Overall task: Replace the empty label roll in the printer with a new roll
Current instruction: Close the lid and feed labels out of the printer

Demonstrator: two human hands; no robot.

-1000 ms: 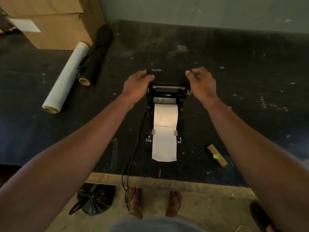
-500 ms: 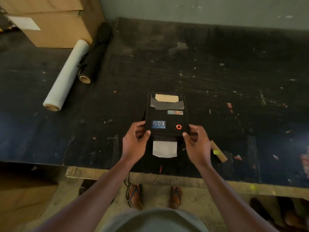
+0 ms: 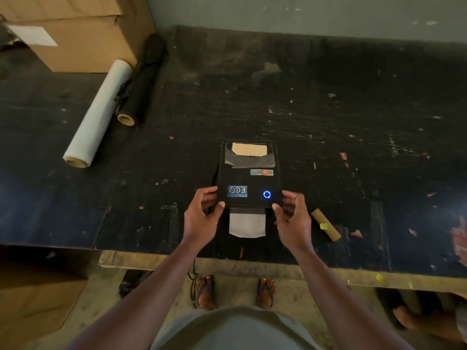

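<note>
One black rectangular label printer point(image 3: 249, 180) lies twelve-to-six, one white paper strip point(image 3: 247, 224) exiting toward six; left hand point(image 3: 202, 218) and right hand point(image 3: 293, 221) curl fingers round its near corners.

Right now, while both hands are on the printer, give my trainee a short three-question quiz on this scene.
1. True or false: the printer lid stands open.
2. The ring light on the lid glows: A red, B blue, C green.
3. What lies on the table just beside the right hand, on its outer side?
Key: 1 false; 2 B; 3 a cardboard core with a yellow tag.
</note>
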